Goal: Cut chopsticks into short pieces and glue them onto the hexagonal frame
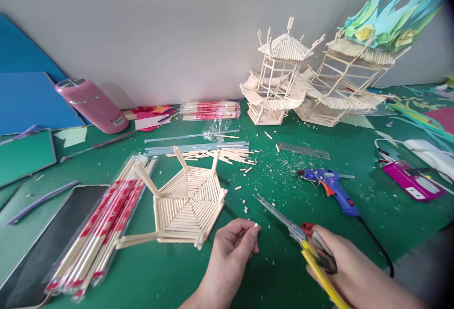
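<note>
Between the thumb and finger of my left hand (232,252) is a short piece of wooden stick (257,225), with only its pale end showing. My right hand (342,259) is wrapped round the yellow and red handles of a pair of scissors (283,218), whose blades point up and left, apart from the left hand. Just left of my hands lies a six-sided panel of wooden sticks (189,200), with several sticks standing up or jutting out at its corners. Small cut stick pieces (244,208) are scattered near the blades.
A blue glue gun (329,186) lies on the green table at right, its cord trailing forward. Two stick pavilions (280,77) stand at the back. Wrapped stick bundles (102,224), a phone-like dark slab (53,247), a pink bottle (94,105) and a ruler (303,150) lie around.
</note>
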The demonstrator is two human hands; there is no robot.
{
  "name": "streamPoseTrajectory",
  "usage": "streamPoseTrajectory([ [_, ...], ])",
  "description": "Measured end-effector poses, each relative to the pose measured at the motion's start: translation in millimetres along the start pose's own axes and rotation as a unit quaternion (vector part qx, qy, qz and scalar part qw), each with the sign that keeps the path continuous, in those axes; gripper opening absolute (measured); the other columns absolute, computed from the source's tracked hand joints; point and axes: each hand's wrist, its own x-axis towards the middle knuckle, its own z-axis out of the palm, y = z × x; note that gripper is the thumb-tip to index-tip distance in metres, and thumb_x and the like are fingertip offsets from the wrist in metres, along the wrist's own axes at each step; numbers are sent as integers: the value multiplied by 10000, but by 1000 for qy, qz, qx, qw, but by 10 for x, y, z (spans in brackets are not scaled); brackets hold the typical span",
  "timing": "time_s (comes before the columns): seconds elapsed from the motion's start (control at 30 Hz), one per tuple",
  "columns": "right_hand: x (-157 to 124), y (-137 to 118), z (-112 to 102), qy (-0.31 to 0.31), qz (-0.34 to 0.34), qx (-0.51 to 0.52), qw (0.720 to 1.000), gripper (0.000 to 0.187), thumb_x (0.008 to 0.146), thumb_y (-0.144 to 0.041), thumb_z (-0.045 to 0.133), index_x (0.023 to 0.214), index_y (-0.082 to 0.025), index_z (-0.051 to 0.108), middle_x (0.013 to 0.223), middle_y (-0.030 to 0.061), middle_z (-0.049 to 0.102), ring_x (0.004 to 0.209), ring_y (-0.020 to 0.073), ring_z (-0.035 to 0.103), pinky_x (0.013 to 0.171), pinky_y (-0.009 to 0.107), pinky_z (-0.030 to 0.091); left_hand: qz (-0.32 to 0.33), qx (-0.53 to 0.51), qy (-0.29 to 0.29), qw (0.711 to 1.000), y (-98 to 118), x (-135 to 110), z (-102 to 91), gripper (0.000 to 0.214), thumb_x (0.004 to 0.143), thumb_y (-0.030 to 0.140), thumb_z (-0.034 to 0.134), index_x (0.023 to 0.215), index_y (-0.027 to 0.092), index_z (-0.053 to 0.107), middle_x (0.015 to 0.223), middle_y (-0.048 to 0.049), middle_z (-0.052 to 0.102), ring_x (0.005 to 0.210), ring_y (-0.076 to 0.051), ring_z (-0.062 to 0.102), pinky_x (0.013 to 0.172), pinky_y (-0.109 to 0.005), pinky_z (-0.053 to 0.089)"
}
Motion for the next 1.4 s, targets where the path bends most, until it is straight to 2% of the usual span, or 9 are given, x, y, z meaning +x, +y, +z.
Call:
streamPoseTrajectory([
  [0.27, 105, 251, -72, 101, 30, -151, 983, 101, 791, -328, 468, 743, -240, 465, 608, -19, 577, 563, 168, 561, 476, 242, 368, 29, 25, -1, 999, -29, -10, -10, 270, 761, 411, 609, 766, 141, 620, 553, 30, 486, 518, -83, 378, 449, -186, 255],
  [0.43, 239, 394, -204, 158, 4, -247, 956, 229, 778, -419, 484, 876, -214, 506, 902, 86, 636, 822, 268, 614, 646, 344, 456, 54, 51, -11, 997, -56, -14, -6, 263, 767, 410, 599, 760, 148, 615, 565, 25, 489, 550, -101, 414, 491, -196, 308],
  [0.57, 228, 495, -257, 141, -35, -311, 939, 342, 745, -406, 518, 981, -161, 554, 950, 134, 634, 877, 311, 609, 696, 409, 478, 82, 83, -25, 993, -57, -28, 4, 256, 795, 395, 566, 773, 143, 606, 572, 23, 483, 559, -106, 416, 523, -205, 334],
  [0.77, 230, 181, -599, 138, -62, -395, 906, 418, 764, -484, 499, 964, -146, 644, 949, 161, 671, 830, 347, 638, 672, 462, 491, 95, 129, -45, 986, -61, -33, 19, 277, 820, 404, 516, 749, 144, 577, 577, 22, 448, 556, -108, 390, 517, -207, 335],
  [0.83, 373, -62, -730, 194, -100, -382, 898, 380, 815, -412, 454, 1011, -144, 637, 1017, 158, 661, 865, 347, 630, 681, 457, 481, 103, 144, -50, 983, -69, -37, 15, 273, 829, 393, 500, 751, 143, 577, 578, 20, 438, 552, -110, 378, 511, -209, 332],
  [0.9, 615, -293, -824, 195, -128, -364, 902, 309, 879, -342, 382, 1003, -214, 634, 1024, 73, 663, 849, 264, 636, 692, 383, 481, 118, 170, -48, 977, -78, -46, 8, 266, 837, 374, 488, 755, 141, 584, 581, 11, 447, 547, -114, 379, 502, -212, 335],
  [1.0, 1106, -532, -896, 211, -138, -336, 908, 281, 918, -260, 359, 1024, -221, 617, 984, 40, 665, 878, 199, 617, 741, 327, 471, 168, 227, -56, 958, -93, -59, -3, 233, 852, 318, 473, 781, 141, 607, 635, -32, 536, 563, -125, 432, 519, -220, 365],
  [1.2, 2023, -728, -871, 196, -116, -309, 923, 264, 873, -309, 524, 1102, -179, 543, 1113, 60, 574, 909, 183, 589, 766, 390, 493, 279, 292, -87, 911, -134, -47, -10, 178, 850, 204, 461, 823, 145, 626, 634, -63, 588, 565, -140, 498, 536, -227, 392],
  [1.4, 2462, -843, -708, 191, -25, -297, 935, 287, 868, -304, 532, 1124, -175, 531, 1137, 70, 561, 930, 194, 584, 773, 396, 491, 296, 315, -95, 897, -130, -37, -7, 194, 858, 185, 445, 842, 127, 630, 628, -71, 583, 569, -145, 512, 534, -223, 398],
])
